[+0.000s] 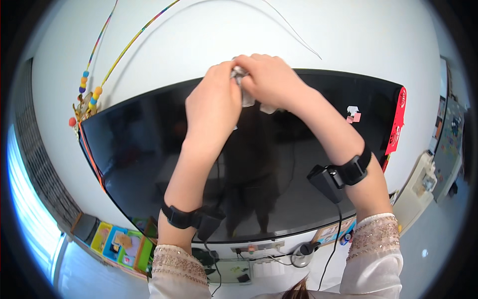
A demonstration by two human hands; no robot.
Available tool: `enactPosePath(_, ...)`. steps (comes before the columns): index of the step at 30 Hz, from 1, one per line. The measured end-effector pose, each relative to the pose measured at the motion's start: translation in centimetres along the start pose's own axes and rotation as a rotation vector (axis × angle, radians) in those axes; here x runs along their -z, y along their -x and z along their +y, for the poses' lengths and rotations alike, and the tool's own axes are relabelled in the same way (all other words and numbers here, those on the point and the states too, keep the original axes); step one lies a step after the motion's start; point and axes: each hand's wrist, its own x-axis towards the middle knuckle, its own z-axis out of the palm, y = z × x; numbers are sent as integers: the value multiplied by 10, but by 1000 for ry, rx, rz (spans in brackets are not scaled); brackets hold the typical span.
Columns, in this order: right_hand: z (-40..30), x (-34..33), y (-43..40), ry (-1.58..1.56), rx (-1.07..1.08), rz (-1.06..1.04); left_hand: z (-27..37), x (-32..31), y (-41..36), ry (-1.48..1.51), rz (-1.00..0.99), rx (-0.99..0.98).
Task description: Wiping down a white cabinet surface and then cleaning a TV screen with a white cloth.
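Note:
Both hands are raised and meet near the top edge of a wall-mounted television (291,149). Between the fingers of my left hand (216,95) and my right hand (274,82) is a crumpled, whitish cloth or tissue (247,98). Its lower part hangs below the fingertips, over the dark screen, and a pale piece of it shows under my right palm. The fingers hide most of it. Each forearm wears a black strap with a small black device and a cable.
Colourful beaded cords (85,80) hang at the television's left corner, and a red paper decoration (398,119) at its right edge. Below are a power strip (257,248), cables, a glass tank (229,271) and coloured storage bins (112,243).

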Motion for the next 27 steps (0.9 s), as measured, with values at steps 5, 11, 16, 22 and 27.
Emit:
enactPosePath(5, 39, 18, 18, -6, -30, -35, 39, -22, -4, -53, -57, -21)
enactPosePath(11, 62, 39, 29, 16, -62, -136, 68, -45, -12, 7, -104, 6)
enactPosePath(16, 78, 58, 36, 79, -71, -223, 98, -58, -4, 15, -82, 68)
enactPosePath(22, 85, 111, 50, -135, -343, -530, 124, -81, -19, -42, -99, 69)
enactPosePath(27, 168, 115, 61, -424, -362, -620, 174, -118, -38, -88, -81, 90)
